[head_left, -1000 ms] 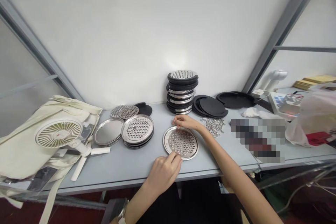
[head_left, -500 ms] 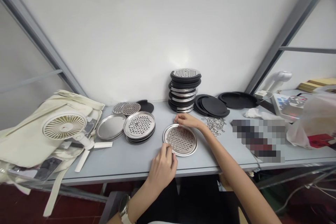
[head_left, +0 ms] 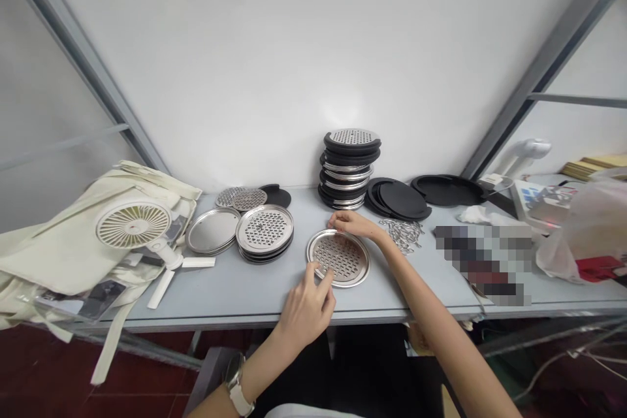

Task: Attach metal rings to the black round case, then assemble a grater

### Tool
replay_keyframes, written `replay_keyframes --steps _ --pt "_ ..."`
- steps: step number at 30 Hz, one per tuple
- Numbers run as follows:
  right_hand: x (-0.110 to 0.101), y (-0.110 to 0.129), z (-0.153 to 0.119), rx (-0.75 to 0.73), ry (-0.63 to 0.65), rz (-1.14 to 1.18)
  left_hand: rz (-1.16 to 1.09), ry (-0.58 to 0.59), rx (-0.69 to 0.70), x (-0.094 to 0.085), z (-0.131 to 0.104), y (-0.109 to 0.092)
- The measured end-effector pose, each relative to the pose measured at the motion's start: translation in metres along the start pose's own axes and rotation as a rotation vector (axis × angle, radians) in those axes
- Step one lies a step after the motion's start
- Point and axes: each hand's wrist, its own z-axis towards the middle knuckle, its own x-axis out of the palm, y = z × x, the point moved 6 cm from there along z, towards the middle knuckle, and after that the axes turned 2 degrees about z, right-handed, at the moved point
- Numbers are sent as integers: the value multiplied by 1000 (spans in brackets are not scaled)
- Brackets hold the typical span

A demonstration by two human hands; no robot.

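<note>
A round metal tray (head_left: 366,270) with a raised rim lies on the table, and a perforated metal disc (head_left: 337,257) sits inside it. At the near-left side, my left hand (head_left: 304,308) reaches over the rim; its thumb and index finger are apart, with their tips at the disc's near edge. My right hand (head_left: 355,224) is at the far rim with its fingers curled against it; part of its grip is hidden. Left of the tray stands a stack of similar metal trays (head_left: 265,230), the top one holding a perforated disc.
Plain metal trays (head_left: 211,231) and loose perforated discs (head_left: 249,199) lie farther left, near a white fan (head_left: 133,225) and a cream bag (head_left: 83,241). Behind rises a tall stack of black and metal trays (head_left: 349,170). Black trays (head_left: 399,199) and small metal clips (head_left: 404,235) are to the right.
My left thumb and index finger have spread apart over the near rim. My right hand stays at the far rim. The view has shifted slightly.
</note>
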Motion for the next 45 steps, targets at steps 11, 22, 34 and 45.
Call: replay_keyframes --steps 11,22,34,45 --pt "1 3 0 -31 36 11 -13 -75 -64 0 -1 5" --pt "1 -1 0 -33 6 10 -40 -23 -102 2 0 7" --pt "2 2 0 -55 29 5 -353 4 49 -18 36 2" --pt "3 -1 3 -83 39 6 -216 423 171 6 84 15"
